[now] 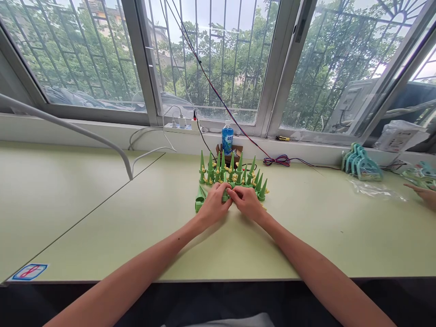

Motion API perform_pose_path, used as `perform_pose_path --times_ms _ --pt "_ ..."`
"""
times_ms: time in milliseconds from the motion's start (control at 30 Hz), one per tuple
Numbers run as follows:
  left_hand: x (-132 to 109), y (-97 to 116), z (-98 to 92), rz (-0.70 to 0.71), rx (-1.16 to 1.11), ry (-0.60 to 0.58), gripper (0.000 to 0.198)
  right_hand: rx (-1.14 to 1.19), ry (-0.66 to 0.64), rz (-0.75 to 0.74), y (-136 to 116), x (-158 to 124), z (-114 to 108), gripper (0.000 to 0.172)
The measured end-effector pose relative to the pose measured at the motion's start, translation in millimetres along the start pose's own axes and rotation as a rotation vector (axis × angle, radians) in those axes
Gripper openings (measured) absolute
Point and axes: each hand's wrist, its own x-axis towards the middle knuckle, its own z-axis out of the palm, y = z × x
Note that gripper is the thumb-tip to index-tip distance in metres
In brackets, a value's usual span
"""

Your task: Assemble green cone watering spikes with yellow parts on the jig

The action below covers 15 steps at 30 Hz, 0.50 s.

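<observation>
Rows of green plant watering spikes [240,164] with small yellow valves stand upright on the table, tips up. In front of them, my left hand [214,202] is closed around another green watering spike [225,195], whose pointed end rises above my fingers. My right hand [248,200] meets the left one at this piece, with thumb and fingers pinched together. What exactly the right fingertips grip is hidden. Left of my left hand, green spikes lie on their sides, with one open round end [198,205] facing me.
Behind the spikes stand a blue liquid bottle [227,137] and a brown box. A power strip [180,129] and cables run along the sill. Teal hangers [361,162] and clear plastic [376,189] lie at right, near another person's hand [422,196]. A grey cable [102,138] crosses the left.
</observation>
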Motion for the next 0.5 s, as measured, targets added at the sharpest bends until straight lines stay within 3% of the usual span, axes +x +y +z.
perform_pose_path --times_ms 500 --pt "0.4 1.4 -0.2 0.011 0.018 0.01 0.017 -0.015 -0.01 0.006 -0.5 -0.5 0.9 0.041"
